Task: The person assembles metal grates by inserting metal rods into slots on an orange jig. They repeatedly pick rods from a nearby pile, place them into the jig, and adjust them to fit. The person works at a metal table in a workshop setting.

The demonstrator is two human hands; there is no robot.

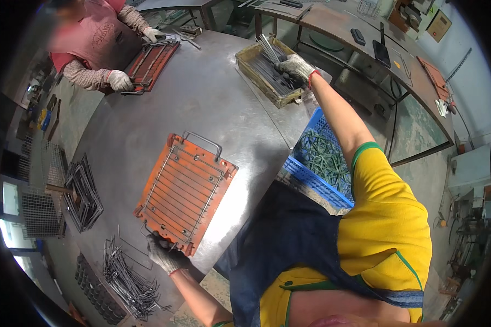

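Observation:
An orange jig plate [174,185] lies on the metal table in front of me, with a grid of thin metal rods [183,192] laid across it. A bent wire handle [204,140] sticks out at its far edge. My left hand [166,256], in a grey-white glove with darkened fingers, is closed at the plate's near edge; its fingertips are partly hidden. Out to the far right, my gloved right hand [295,67] reaches into a yellowish box [281,100] of straight metal rods [268,52], its fingers curled around some of them.
Across the table [202,71], a person with gloved hands works at a red jig [153,65]. Bent wire frames [83,193] and a pile of wire pieces [128,280] lie at the left. A blue crate [313,177] with green strands stands below the table's right edge.

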